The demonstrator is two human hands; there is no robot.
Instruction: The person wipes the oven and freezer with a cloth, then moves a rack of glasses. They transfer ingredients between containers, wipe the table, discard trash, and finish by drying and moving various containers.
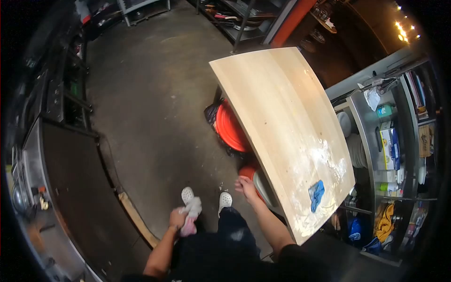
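My left hand [177, 219] is closed around a crumpled white and pink cloth [193, 207], which hangs beside my left leg above the floor. My right hand [245, 187] is held out low by the long edge of a light wooden table [277, 113], fingers apart and nothing in them. Just beyond it, partly under the tabletop, stands a red and white round container [249, 171]. On the table's near end lies a blue cloth [316, 195] among smears of white powder [324, 154].
A red round lid or tub [231, 128] with black plastic around it sits under the table. Steel shelves [371, 160] with plates, bottles and boxes line the right side. At left is a dark counter [75, 183]; a wooden strip [136, 218] lies along its base.
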